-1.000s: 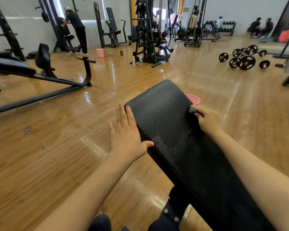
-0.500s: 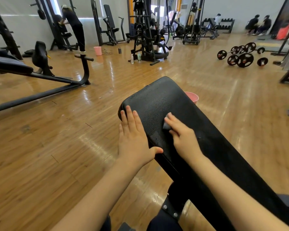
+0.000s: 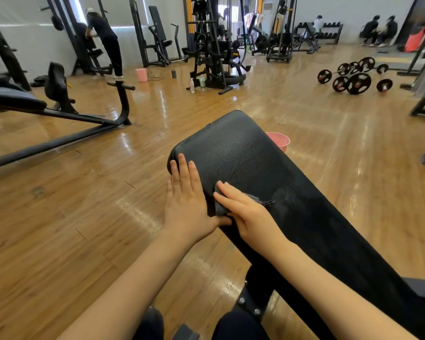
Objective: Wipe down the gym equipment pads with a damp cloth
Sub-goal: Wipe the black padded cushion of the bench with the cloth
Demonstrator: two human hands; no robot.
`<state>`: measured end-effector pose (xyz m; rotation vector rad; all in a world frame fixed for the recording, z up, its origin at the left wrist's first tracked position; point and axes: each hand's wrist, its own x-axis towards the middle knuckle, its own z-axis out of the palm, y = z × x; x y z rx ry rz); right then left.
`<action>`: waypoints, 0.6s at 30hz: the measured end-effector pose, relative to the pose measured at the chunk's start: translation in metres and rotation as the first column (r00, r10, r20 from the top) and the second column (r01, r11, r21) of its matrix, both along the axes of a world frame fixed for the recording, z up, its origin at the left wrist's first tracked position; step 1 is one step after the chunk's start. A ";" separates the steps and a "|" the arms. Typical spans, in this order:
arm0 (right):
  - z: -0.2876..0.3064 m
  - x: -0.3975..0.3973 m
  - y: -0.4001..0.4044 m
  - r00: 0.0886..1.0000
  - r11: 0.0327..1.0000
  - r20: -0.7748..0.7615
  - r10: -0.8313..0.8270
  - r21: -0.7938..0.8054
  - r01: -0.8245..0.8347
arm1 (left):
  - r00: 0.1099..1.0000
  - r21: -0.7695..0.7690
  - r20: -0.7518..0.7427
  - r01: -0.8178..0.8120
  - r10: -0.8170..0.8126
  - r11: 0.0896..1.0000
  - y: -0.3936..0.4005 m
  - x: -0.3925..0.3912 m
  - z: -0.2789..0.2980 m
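Right hand slid one cloth leftward.

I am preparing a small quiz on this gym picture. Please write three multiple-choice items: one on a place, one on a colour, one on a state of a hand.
1. Where is the cloth?
A. on the floor
B. under the right hand, on the bench pad
C. in the bucket

2. What colour is the bucket just behind the bench pad?
A. pink
B. blue
C. green

3. How does the left hand lie?
A. clenched in a fist
B. flat, fingers straight, on the pad's left edge
C. lifted in the air

Key: 1 B, the right hand presses grey cloth on the pad; 2 A, its rim shows pink; 3 B, straight fingers rest on the edge.
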<state>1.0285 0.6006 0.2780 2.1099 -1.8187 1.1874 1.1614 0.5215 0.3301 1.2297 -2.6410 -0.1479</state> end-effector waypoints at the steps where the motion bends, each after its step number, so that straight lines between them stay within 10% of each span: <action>1: -0.004 -0.001 0.006 1.000 1.000 -0.003 -0.003 0.002 0.003 | 1.000 -0.006 0.001 -0.002 0.002 1.000 0.000 0.000 0.000; 18: -0.014 -0.047 0.014 0.997 0.998 0.043 -0.064 0.028 0.063 | 0.991 -0.055 0.121 -0.043 0.049 0.998 0.012 -0.005 0.000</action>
